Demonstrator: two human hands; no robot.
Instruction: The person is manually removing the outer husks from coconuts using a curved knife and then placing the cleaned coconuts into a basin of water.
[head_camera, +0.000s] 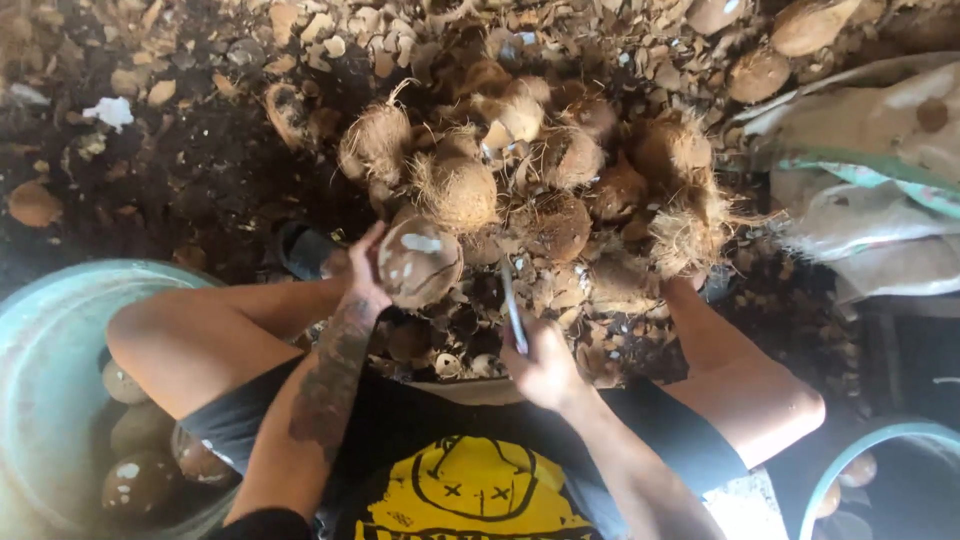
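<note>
**Coconut in one hand, blade in the other**

Out beyond the left hand, down by the knee, sits a teal basin (40, 330) with several smooth peeled coconuts (140, 480) resting inside it. Moving in, here's the left hand (365, 275), fingers curled round the side of a partly husked coconut (420, 262), gripping it firmly and holding it up just in front of the knees; pale patches show on its brown shell. Directly beyond that hand rises the pile of hairy coconuts (540, 180), fibres sticking out all over, with shell chips (330, 40) scattered across the dark ground behind. Now across to the right hand (545, 365), closed tight round the handle of a slim knife (513, 310), the blade pointing up and away, its tip near the held coconut but not clearly touching it. Broken shell pieces lie on the ground between the two hands. Further right of the knife hand, a crumpled pale sack (870, 160) lies beside the pile, and at the lower right corner, a second teal basin (860, 450) shows its rim.
</note>
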